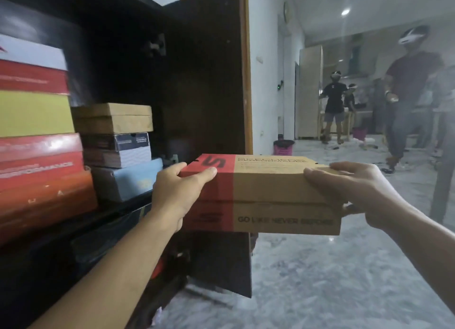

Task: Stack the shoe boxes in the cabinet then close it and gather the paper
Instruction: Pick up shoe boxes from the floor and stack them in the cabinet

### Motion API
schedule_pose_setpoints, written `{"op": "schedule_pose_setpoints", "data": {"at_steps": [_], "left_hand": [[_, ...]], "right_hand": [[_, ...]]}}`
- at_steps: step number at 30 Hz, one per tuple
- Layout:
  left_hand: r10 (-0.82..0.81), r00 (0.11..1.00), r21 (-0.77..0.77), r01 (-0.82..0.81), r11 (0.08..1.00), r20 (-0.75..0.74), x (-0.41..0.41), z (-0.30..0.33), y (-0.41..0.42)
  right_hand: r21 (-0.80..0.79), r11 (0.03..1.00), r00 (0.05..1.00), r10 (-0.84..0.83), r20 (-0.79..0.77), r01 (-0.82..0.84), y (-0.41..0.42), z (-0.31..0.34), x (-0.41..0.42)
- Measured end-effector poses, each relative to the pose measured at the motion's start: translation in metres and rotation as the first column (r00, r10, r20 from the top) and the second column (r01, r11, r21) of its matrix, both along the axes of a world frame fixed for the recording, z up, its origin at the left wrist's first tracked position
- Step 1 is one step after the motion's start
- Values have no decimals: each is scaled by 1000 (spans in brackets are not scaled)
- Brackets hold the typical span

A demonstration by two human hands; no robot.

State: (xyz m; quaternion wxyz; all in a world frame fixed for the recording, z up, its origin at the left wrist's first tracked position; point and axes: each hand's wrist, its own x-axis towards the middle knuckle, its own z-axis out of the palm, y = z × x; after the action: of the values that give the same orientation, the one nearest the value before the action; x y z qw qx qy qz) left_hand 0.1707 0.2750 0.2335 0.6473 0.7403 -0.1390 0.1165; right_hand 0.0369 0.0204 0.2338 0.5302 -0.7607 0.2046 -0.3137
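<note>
I hold a tan cardboard shoe box with a red band in the air in front of the open dark cabinet. My left hand grips its red left end, thumb on the lid. My right hand grips the right end, fingers curled over the lid edge. Inside the cabinet, a tall stack of red, yellow and white boxes stands at the left. Beside it rises a shorter stack: a tan box, a navy and white box and a light blue box.
The cabinet door stands open behind the held box. A grey marbled floor spreads to the right. Three people with headsets stand in the far room; the nearest person is at the right. A small black and pink bin sits by the wall.
</note>
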Motion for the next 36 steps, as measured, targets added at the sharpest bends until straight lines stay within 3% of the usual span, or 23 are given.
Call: {"op": "schedule_pose_setpoints", "data": {"at_steps": [13, 24, 36], "left_hand": [[366, 922, -232, -331, 915, 128, 27, 122, 124], [513, 804, -133, -497, 857, 301, 75, 241, 171], [539, 749, -155, -524, 838, 384, 111, 322, 220]], "right_hand": [[-222, 924, 918, 352, 183, -310, 114, 100, 128], [-254, 895, 786, 445, 430, -367, 156, 219, 206], [-259, 849, 701, 527, 480, -461, 208, 300, 291]]}}
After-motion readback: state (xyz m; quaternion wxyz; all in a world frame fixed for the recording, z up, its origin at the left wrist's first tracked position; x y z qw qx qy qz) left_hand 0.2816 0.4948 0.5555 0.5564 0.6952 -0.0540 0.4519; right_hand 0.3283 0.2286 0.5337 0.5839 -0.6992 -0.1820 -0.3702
